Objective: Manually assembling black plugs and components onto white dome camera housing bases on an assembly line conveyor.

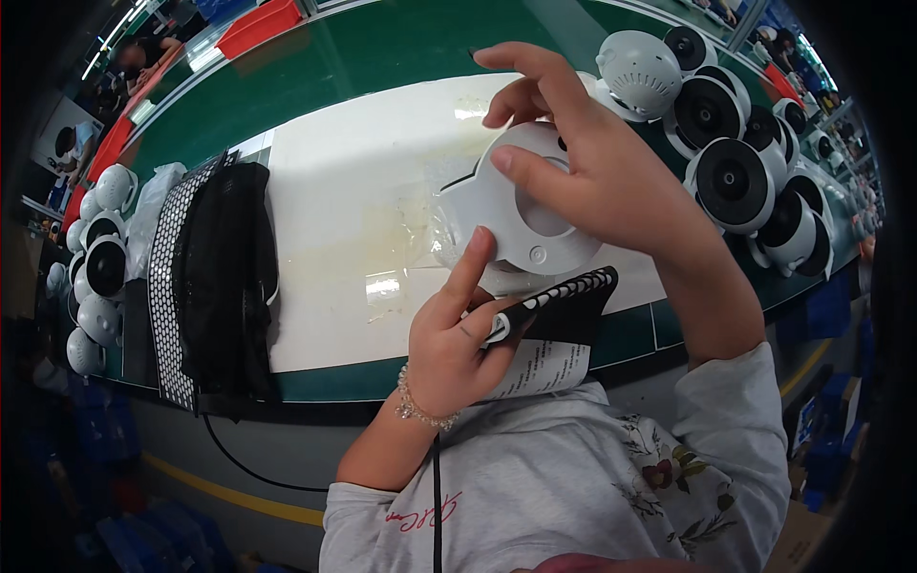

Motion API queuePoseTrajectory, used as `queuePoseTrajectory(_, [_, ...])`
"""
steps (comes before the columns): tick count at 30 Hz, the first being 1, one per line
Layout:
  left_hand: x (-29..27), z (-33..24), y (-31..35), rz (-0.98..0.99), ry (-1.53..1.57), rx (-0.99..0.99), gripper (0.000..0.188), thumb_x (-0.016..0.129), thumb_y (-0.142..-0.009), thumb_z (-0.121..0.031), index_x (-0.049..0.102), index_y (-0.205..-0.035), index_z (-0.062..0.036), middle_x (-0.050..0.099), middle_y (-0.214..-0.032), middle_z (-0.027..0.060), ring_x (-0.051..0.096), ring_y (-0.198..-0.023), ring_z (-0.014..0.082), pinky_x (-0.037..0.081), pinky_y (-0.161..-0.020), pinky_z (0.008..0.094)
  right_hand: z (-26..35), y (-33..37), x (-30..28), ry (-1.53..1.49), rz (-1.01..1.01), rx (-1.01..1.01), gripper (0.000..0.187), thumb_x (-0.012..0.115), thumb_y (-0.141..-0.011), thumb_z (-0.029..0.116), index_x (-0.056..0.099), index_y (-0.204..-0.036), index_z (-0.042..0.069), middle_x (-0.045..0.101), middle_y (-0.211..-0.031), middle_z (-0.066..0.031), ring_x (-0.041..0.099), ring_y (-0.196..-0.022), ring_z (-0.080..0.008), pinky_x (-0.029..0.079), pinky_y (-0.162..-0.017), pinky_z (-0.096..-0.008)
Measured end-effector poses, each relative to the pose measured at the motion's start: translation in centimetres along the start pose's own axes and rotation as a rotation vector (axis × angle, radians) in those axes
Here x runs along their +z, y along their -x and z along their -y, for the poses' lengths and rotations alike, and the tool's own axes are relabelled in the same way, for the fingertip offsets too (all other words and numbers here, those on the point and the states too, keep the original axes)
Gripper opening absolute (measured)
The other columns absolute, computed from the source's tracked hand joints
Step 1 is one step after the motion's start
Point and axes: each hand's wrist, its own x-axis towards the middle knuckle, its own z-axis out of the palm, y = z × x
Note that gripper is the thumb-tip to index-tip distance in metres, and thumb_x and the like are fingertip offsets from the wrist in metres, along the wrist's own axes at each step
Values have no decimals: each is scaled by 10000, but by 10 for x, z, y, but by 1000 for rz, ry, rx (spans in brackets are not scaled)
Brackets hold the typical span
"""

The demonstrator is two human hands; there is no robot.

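Note:
A round white plastic housing (516, 250) with a wide opening in its middle is tilted above the white mat. My right hand (611, 162) grips it from the right, thumb pressed on its face and the index finger raised away. My left hand (449, 353) is closed around a folded black piece with a white-dotted edge (578, 296), while its index fingertip touches the housing's lower left side. Below that piece hangs a pale printed sheet (549, 368); whether they are joined, I cannot tell. The far side of the housing is partly covered by my right hand.
A white mat (334, 220) with clear film patches lies on the green table (382, 62). Black pieces (224, 277) with dotted strips are piled at left. Round black-and-white devices cluster at right (734, 181) and far left (99, 320). A red bin (258, 27) stands behind.

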Motion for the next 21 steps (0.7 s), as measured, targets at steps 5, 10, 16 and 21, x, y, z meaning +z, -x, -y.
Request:
queuePoseTrajectory(5, [0, 3, 1, -8, 11, 22, 265, 656, -611, 89, 595, -867, 54, 292, -1328, 293, 601, -722, 162, 495, -681, 262, -11, -2, 0, 24, -95, -92, 561, 598, -767, 129, 326, -1256, 86, 448, -1203, -117, 421, -1131, -205, 347, -931, -324])
queuePoseTrajectory(10, [0, 2, 0, -13, 23, 43, 275, 660, -612, 86, 593, -876, 50, 294, -1330, 286, 606, -733, 167, 494, -684, 261, -14, 34, 0, 28, -220, -196, 320, 583, -780, 108, 479, -1078, 54, 374, -1288, -134, 310, -1229, -221, 307, -960, -335])
queuePoseTrajectory(16, [-1, 3, 1, -8, 51, 30, 252, 650, -631, 94, 591, -871, 44, 285, -1337, 283, 609, -775, 177, 492, -685, 263, -1, 59, 15, -167, -134, -64, 52, 541, -812, 101, 540, -823, 49, 301, -1360, -185, 171, -1308, -319, 356, -889, -280])
queuePoseTrajectory(21, [0, 4, 1, -2, 45, 25, 244, 647, -636, 100, 584, -864, 42, 278, -1341, 282, 607, -784, 178, 493, -688, 269, 1, 61, 14, 21, -52, -71, 61, 526, -819, 104, 540, -807, 46, 291, -1372, -185, 139, -1318, -334, 374, -853, -277])
